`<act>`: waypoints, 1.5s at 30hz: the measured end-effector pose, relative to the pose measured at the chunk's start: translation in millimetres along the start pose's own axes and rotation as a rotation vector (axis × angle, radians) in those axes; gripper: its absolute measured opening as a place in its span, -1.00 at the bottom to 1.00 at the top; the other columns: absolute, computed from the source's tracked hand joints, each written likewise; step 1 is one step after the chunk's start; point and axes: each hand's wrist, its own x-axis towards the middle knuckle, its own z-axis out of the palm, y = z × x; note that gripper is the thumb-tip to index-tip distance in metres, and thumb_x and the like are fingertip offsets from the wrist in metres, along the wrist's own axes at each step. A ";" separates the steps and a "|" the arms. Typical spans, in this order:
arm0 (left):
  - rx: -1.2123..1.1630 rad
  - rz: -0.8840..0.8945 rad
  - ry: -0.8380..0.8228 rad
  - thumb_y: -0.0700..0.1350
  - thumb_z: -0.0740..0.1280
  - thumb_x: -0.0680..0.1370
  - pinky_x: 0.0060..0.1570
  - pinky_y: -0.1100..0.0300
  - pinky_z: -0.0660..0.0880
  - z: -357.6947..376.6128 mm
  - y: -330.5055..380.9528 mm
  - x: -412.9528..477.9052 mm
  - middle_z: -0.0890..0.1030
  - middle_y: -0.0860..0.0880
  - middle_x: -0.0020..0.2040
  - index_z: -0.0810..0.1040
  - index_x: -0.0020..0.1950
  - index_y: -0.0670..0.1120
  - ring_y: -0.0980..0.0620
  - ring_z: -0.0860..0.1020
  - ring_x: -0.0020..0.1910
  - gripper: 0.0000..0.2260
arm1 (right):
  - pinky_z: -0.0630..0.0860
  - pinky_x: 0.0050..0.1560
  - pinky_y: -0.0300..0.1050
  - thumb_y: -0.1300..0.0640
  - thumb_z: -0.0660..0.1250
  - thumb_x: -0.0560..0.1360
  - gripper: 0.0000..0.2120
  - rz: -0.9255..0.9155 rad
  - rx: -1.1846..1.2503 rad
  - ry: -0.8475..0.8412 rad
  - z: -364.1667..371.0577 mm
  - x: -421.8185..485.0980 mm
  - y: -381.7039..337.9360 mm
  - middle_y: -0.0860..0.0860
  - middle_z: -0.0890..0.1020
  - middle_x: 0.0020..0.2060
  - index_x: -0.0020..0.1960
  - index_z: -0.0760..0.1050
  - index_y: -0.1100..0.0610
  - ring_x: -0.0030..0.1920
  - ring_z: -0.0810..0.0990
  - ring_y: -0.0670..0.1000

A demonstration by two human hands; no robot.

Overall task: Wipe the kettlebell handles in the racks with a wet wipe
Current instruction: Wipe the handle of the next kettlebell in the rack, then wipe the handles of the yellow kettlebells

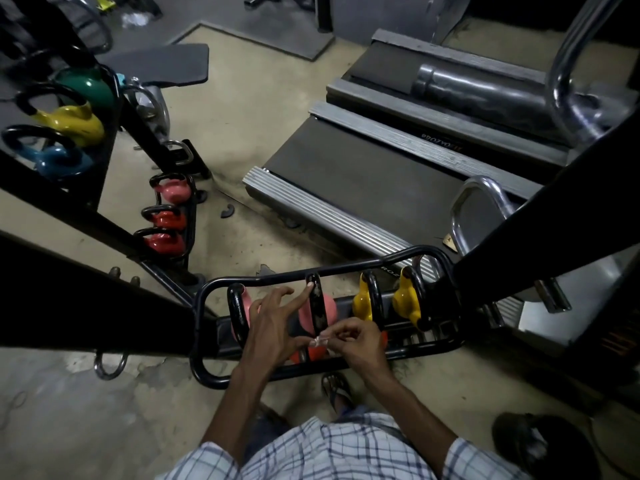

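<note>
Kettlebell handle [317, 304]: runs lengthwise away, between the hands. Left hand [273, 323] spread, forefinger touching it; right hand [358, 337] pinches wet wipe [318, 341], seemingly at its near end.

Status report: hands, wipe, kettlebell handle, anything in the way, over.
Left hand open, index fingertip on black handle of pink kettlebell. Right hand pinches wet wipe at the handle's near end. Nothing blocking the handle.
</note>
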 end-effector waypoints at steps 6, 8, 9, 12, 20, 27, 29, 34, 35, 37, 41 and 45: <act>0.005 -0.022 0.055 0.28 0.63 0.11 0.30 -0.07 0.37 2.1 2.9 1.8 0.46 -0.01 0.33 0.27 0.55 0.28 -0.04 0.45 0.34 0.05 | 0.65 -0.08 -0.01 0.40 0.53 0.39 -0.86 0.121 0.143 0.059 3.9 3.8 6.7 0.04 0.73 -0.26 -0.19 0.68 0.18 -0.21 0.70 -0.02; 0.003 -0.029 0.075 0.25 0.65 0.10 0.29 -0.05 0.37 2.7 4.3 1.3 0.47 0.00 0.31 0.30 0.54 0.26 -0.02 0.45 0.32 0.04 | 0.63 -0.08 -0.01 0.41 0.50 0.41 -0.89 0.152 0.178 0.102 4.3 8.7 9.0 0.08 0.72 -0.24 -0.15 0.67 0.25 -0.21 0.68 -0.01; 0.009 -0.030 0.083 0.23 0.65 0.10 0.29 -0.04 0.36 3.1 5.1 0.8 0.47 0.00 0.30 0.31 0.54 0.26 -0.02 0.45 0.32 0.04 | 0.62 -0.11 -0.06 0.41 0.50 0.42 -0.90 0.155 0.187 0.117 4.8 12.5 10.3 0.08 0.72 -0.23 -0.12 0.66 0.27 -0.22 0.67 -0.04; 0.029 -0.028 0.098 0.18 0.67 0.11 0.30 -0.06 0.34 5.1 7.3 -1.7 0.47 0.00 0.28 0.32 0.54 0.24 -0.02 0.46 0.31 0.03 | 0.59 -0.20 -0.26 0.38 0.48 0.46 -0.88 0.154 0.179 0.116 8.9 20.7 8.9 0.06 0.70 -0.18 0.00 0.65 0.31 -0.23 0.65 -0.11; 0.093 -0.041 0.095 0.21 0.65 0.13 0.26 -0.11 0.38 7.3 10.1 -4.9 0.46 0.01 0.28 0.27 0.56 0.24 -0.03 0.47 0.28 0.04 | 0.55 -0.16 -0.28 0.25 0.44 0.54 -0.93 0.143 0.072 -0.054 2.7 24.9 9.8 -0.04 0.69 -0.25 -0.10 0.67 0.12 -0.25 0.63 -0.17; 0.064 -0.020 0.112 0.20 0.65 0.16 0.31 -0.15 0.34 8.8 16.5 -5.2 0.42 -0.04 0.38 0.25 0.56 0.19 -0.06 0.40 0.37 0.04 | 0.63 -0.12 -0.10 0.25 0.54 0.44 -0.86 0.095 0.193 -0.022 -21.6 20.9 1.7 0.19 0.74 -0.17 -0.05 0.68 0.31 -0.19 0.70 0.02; 0.083 0.027 0.115 0.17 0.64 0.17 0.36 -0.17 0.28 11.6 21.7 -4.4 0.37 -0.08 0.44 0.26 0.56 0.15 -0.11 0.34 0.44 0.02 | 0.62 -0.13 -0.16 0.25 0.54 0.43 -0.90 0.016 0.131 0.112 -37.0 31.3 -2.5 0.11 0.74 -0.19 -0.08 0.70 0.25 -0.19 0.70 -0.03; 0.173 0.180 0.115 0.10 0.61 0.26 0.44 -0.18 0.17 27.1 57.6 -3.1 0.30 -0.14 0.53 0.35 0.53 0.10 -0.17 0.21 0.55 -0.13 | 0.62 -0.11 -0.18 0.19 0.49 0.42 -0.95 -0.119 -0.115 0.362 -76.4 63.1 -6.4 -0.06 0.72 -0.26 -0.18 0.71 0.06 -0.20 0.69 -0.13; 0.183 0.219 0.113 0.08 0.61 0.28 0.43 -0.18 0.18 32.8 66.7 -2.2 0.33 -0.15 0.51 0.36 0.51 0.09 -0.17 0.22 0.54 -0.16 | 0.62 -0.11 -0.18 0.17 0.48 0.42 -0.95 -0.125 -0.148 0.358 -81.8 68.2 -6.0 -0.07 0.72 -0.26 -0.18 0.71 0.05 -0.19 0.69 -0.15; 0.214 0.278 0.098 0.09 0.61 0.28 0.41 -0.16 0.19 44.6 81.0 2.1 0.38 -0.14 0.46 0.38 0.49 0.09 -0.16 0.28 0.50 -0.18 | 0.64 -0.09 -0.14 0.17 0.45 0.43 -0.93 -0.103 -0.169 0.339 -89.3 76.1 -5.1 -0.07 0.73 -0.24 -0.14 0.72 0.07 -0.18 0.70 -0.16; 0.259 0.292 0.094 0.16 0.61 0.26 0.37 -0.08 0.14 61.7 94.6 14.3 0.45 -0.11 0.37 0.41 0.48 0.06 -0.13 0.38 0.42 -0.16 | 0.68 -0.05 0.01 0.16 0.44 0.43 -0.90 -0.089 -0.190 0.342 -96.0 84.6 -6.1 -0.03 0.74 -0.21 -0.10 0.72 0.09 -0.17 0.71 -0.08; 0.244 0.270 0.102 0.12 0.60 0.26 0.31 -0.07 0.27 72.4 99.3 22.1 0.48 -0.09 0.28 0.40 0.47 -0.01 -0.11 0.42 0.33 -0.17 | 0.67 -0.02 -0.02 0.11 0.40 0.34 -0.78 -0.108 -0.226 0.270 -93.2 87.1 -9.0 -0.04 0.74 -0.18 -0.04 0.71 0.11 -0.13 0.71 -0.09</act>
